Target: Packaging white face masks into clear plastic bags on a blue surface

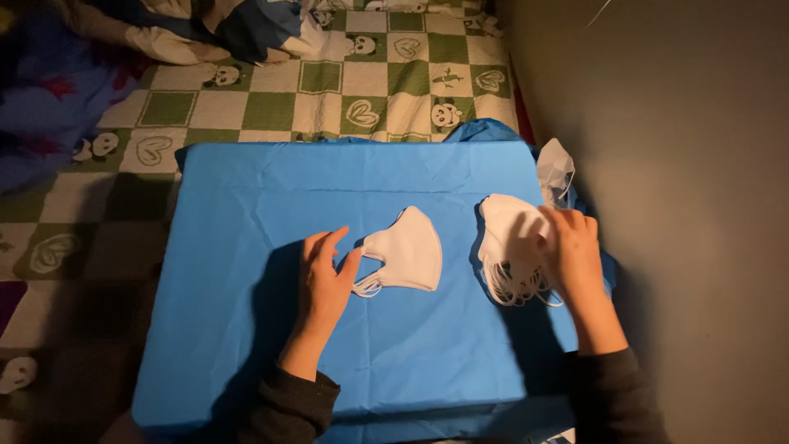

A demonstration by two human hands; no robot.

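Observation:
A single white folded face mask (408, 253) lies flat on the blue-covered table (271, 214). My left hand (324, 279) rests open on the cloth just left of it, thumb by the mask's ear loops. To the right sits a stack of white masks (508, 238) with loops hanging toward me. My right hand (573, 251) lies on the stack's right side, fingers touching the top mask; whether it grips one is unclear.
A clear plastic bag (555, 171) lies at the table's far right corner. A grey wall (674, 164) runs close along the right. A green and white checked bedspread (329, 82) with panda prints lies behind and to the left, with bunched bedding (205, 33) beyond.

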